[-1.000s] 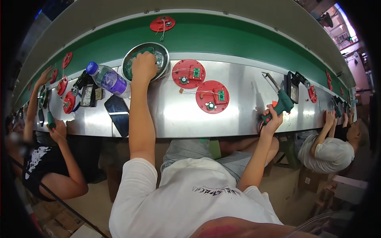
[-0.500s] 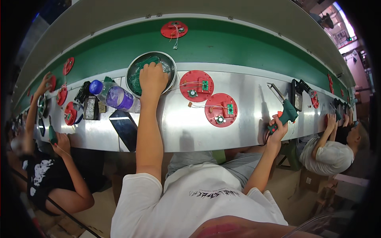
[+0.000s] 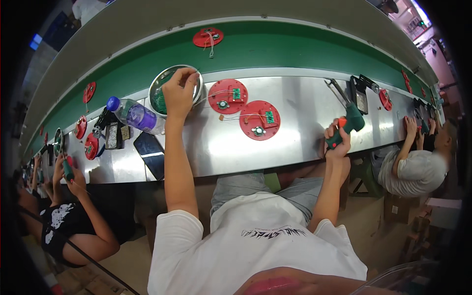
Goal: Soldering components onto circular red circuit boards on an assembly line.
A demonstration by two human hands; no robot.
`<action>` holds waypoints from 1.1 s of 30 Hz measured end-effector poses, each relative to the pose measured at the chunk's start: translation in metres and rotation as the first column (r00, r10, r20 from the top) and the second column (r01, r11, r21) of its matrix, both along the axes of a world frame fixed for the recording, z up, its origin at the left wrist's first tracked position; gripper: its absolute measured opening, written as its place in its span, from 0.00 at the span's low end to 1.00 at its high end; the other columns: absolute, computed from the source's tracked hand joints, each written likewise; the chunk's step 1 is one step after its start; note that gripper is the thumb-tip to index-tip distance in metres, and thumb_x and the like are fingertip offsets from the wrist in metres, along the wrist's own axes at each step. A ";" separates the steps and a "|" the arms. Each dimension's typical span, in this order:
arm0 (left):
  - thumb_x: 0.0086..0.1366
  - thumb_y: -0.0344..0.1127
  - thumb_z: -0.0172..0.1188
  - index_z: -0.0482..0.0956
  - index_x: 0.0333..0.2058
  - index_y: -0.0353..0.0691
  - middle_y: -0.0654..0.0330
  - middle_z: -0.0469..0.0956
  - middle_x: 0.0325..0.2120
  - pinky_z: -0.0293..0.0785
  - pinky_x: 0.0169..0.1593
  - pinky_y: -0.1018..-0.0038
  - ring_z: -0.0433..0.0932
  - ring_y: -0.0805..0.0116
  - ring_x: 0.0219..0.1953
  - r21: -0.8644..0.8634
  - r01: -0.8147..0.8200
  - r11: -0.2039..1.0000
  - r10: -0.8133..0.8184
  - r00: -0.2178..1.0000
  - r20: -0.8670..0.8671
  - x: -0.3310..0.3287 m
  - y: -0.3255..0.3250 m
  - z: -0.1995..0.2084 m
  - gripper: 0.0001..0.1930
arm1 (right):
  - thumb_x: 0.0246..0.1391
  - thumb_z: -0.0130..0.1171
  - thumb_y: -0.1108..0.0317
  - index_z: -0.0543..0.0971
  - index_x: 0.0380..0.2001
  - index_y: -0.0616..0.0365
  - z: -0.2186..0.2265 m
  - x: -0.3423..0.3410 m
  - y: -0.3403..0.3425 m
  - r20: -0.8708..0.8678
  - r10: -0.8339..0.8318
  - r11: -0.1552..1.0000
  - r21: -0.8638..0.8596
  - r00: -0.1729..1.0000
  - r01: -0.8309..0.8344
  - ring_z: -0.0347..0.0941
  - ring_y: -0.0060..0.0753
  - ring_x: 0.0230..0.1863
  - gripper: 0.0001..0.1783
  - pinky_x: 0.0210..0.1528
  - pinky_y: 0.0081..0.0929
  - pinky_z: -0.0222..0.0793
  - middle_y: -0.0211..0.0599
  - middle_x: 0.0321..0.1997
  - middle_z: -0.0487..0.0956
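Note:
Over the metal bowl, my left hand is raised with thumb and fingers pinched together. Whatever the fingertips hold is too small to make out. Green pieces lie inside the bowl, partly hidden by my hand. My right hand grips a green soldering gun by its handle, its metal tip pointing up and away to the left. Between my hands lie two red discs, a farther one and a nearer one, touching or overlapping. Each carries a small green circuit board, a round part and thin wires.
Left of the bowl lie a purple-labelled bottle, a black phone and a black tray. Another red disc rests on the green strip. Co-workers sit on both sides, one at right.
My left hand has risen out of the bowl, its fingers now pinched. My right hand still grips the soldering gun, held slightly higher. The whole view has shifted a little.

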State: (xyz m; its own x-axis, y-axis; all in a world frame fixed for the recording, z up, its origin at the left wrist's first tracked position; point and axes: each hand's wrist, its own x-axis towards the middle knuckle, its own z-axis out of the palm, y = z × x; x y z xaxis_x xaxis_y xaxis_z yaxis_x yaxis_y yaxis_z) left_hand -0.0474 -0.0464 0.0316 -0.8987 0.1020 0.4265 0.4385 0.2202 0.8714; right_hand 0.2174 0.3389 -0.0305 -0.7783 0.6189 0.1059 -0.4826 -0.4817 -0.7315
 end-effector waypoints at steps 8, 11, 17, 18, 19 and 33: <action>0.62 0.25 0.62 0.82 0.38 0.33 0.56 0.82 0.27 0.75 0.33 0.74 0.80 0.68 0.26 -0.146 0.185 0.972 -0.190 0.981 -0.025 0.128 0.069 -0.007 0.06 | 0.60 0.58 0.58 0.69 0.54 0.65 -0.002 0.000 -0.013 0.028 0.223 0.946 0.235 0.974 -0.223 0.69 0.30 0.30 0.26 0.32 0.29 0.66 0.38 0.36 0.72; 0.59 0.25 0.63 0.82 0.34 0.34 0.57 0.78 0.24 0.73 0.30 0.72 0.77 0.65 0.23 -0.217 0.142 0.966 -0.167 0.981 -0.102 0.145 0.085 -0.029 0.04 | 0.58 0.61 0.61 0.73 0.49 0.66 0.008 0.014 -0.025 0.181 0.226 0.885 0.373 0.957 -0.280 0.71 0.29 0.29 0.22 0.30 0.26 0.69 0.42 0.37 0.76; 0.59 0.26 0.64 0.80 0.32 0.35 0.56 0.79 0.24 0.74 0.30 0.68 0.79 0.61 0.24 -0.277 0.048 0.960 -0.112 0.969 -0.220 0.155 0.111 -0.048 0.03 | 0.51 0.64 0.78 0.81 0.45 0.65 0.028 0.041 -0.060 0.373 0.037 0.743 0.611 0.927 -0.275 0.77 0.21 0.39 0.16 0.45 0.23 0.74 0.33 0.41 0.83; 0.59 0.27 0.64 0.80 0.32 0.35 0.56 0.79 0.25 0.75 0.30 0.67 0.79 0.61 0.24 -0.285 0.025 0.958 -0.090 0.972 -0.218 0.153 0.112 -0.053 0.03 | 0.51 0.64 0.78 0.81 0.46 0.65 0.031 0.044 -0.065 0.353 0.026 0.708 0.654 0.935 -0.267 0.77 0.21 0.40 0.16 0.46 0.23 0.73 0.34 0.43 0.84; 0.59 0.27 0.64 0.80 0.32 0.35 0.55 0.79 0.25 0.75 0.30 0.67 0.79 0.60 0.25 -0.293 0.005 0.956 -0.070 0.974 -0.213 0.154 0.114 -0.056 0.03 | 0.51 0.65 0.77 0.81 0.46 0.65 0.030 0.046 -0.067 0.343 0.018 0.673 0.690 0.939 -0.265 0.77 0.22 0.41 0.17 0.46 0.23 0.73 0.35 0.42 0.84; 0.60 0.26 0.65 0.81 0.34 0.35 0.55 0.79 0.26 0.75 0.32 0.65 0.79 0.57 0.27 -0.347 -0.003 0.938 -0.091 0.963 -0.253 0.149 0.117 -0.061 0.04 | 0.54 0.67 0.76 0.82 0.38 0.64 0.027 0.041 -0.071 0.409 -0.069 0.576 0.761 0.910 -0.298 0.75 0.18 0.30 0.08 0.35 0.19 0.71 0.29 0.31 0.82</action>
State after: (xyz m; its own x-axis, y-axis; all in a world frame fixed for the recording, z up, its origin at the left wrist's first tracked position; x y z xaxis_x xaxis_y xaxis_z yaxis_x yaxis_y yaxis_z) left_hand 0.1020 0.0710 -0.0297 -0.7513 0.3201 0.5771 0.6560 0.4583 0.5997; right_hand 0.2582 0.2682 -0.0034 -0.9233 0.3241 0.2061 -0.0848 0.3514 -0.9324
